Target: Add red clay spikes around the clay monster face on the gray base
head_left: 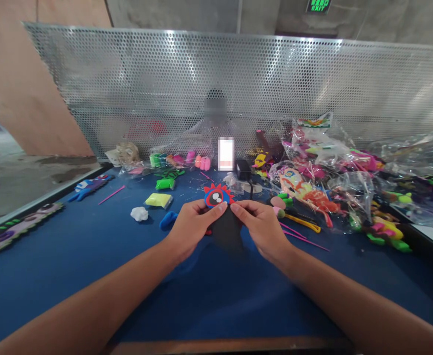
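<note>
Near white clay [139,214], 2 hands [219,213] pinch the red-spiked eye piece [217,196].

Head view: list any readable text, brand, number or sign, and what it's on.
"EXIT": green sign above the perforated metal screen; the characters over it are cut off by the picture edge, unreadable.
Header card on a clear bag: too small and blurred to read.
Bright white panel: pixelated, nothing legible.
No other text, brand or number readable.
</note>
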Available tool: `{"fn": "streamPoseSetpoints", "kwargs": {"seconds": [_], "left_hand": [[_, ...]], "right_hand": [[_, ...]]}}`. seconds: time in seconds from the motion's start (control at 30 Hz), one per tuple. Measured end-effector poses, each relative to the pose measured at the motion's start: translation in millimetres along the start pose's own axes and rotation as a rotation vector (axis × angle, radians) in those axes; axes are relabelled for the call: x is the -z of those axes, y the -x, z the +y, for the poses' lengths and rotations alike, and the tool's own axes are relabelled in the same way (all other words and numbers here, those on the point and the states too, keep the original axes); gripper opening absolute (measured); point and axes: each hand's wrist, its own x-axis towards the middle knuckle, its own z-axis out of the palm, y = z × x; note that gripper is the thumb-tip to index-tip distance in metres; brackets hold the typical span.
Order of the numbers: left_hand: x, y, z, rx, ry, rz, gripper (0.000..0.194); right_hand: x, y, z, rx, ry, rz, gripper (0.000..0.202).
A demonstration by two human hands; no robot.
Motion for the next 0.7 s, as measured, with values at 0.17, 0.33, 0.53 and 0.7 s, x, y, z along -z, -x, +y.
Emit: {"fn": "streamPoseSetpoints", "kwargs": {"seconds": [0.17,0.33,0.53,0.7], "left_hand": [[0.2,1.0,2.1,0.003,-0.021,0.016,0.038],[-0.3,4.7,5.1,-0.006,0.007,-0.008,0.037],[-1.4,3.9,9.1,0.037,0.201,-0.054,0.031],[22.5,-9.7,25.0,0.156,0.192,-0.125,0.053]], "right_hand": [[-0.7,1.2,-2.2,-0.059,-0.050,-0.063,0.026],[-2.1,4.8,-8.8,-0.045,-0.032,-0.044,0.026],[-1.1,8.2,-13.2,-0.157,-0.046,-0.261,0.025],[15.1,-1.5,-17.3,-0.297,0.021,-0.458,0.026]]}}
